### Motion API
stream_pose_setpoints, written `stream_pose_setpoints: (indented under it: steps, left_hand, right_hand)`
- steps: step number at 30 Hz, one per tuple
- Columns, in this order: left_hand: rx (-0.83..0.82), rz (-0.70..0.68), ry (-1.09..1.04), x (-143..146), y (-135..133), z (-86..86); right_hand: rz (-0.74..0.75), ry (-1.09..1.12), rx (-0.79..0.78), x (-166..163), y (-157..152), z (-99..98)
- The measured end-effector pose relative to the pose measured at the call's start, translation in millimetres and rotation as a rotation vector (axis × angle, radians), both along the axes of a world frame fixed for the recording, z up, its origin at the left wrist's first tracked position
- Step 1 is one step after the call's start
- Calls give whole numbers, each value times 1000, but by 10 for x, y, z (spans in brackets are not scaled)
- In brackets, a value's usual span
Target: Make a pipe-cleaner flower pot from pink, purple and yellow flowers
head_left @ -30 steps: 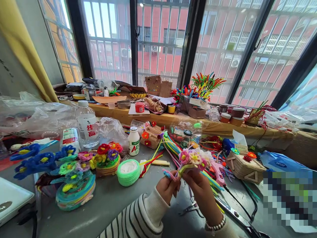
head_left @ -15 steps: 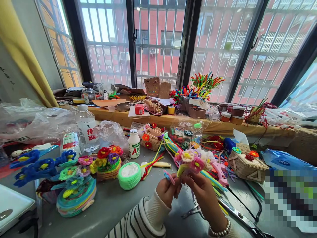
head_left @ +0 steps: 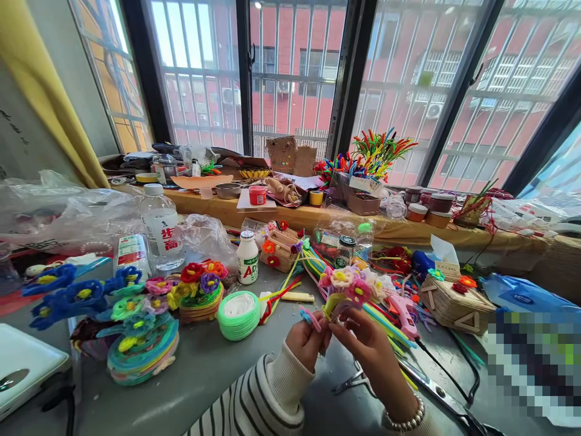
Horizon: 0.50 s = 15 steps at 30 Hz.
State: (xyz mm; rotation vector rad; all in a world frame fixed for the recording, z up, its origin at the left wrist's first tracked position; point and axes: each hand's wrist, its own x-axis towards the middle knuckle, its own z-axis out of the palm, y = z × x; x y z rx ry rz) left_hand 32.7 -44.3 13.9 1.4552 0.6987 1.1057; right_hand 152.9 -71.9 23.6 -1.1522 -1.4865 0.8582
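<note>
Pinching flower bunch [head_left: 348,284] by stems [head_left: 333,304] with left hand [head_left: 304,344]; right hand [head_left: 367,342] fingertips at same stems, can't tell if pinching. Bunch sits just left of pink glue gun [head_left: 402,313]. Scissors [head_left: 440,391] nearer wearer than glue gun; 1 green coil [head_left: 236,327] well left of it.

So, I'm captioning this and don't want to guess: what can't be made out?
In the head view:
Lower stems of the pipe-cleaner flowers: hidden by the left hand.
Metal tool: partly behind the right wrist; type unclear.
Scissors: handles cut by the bottom edge.
Item at right: masked by pixelation.
</note>
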Motion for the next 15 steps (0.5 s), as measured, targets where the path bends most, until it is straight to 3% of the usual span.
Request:
stream_pose_setpoints:
  steps: [7,15]
  left_hand:
    - [-46,4,-31,1,14,27]
    - [-19,23,-28,14,-13,24]
  right_hand:
    - [102,149,-66,-56,-52,151]
    - [-163,-77,99,-49,3,44]
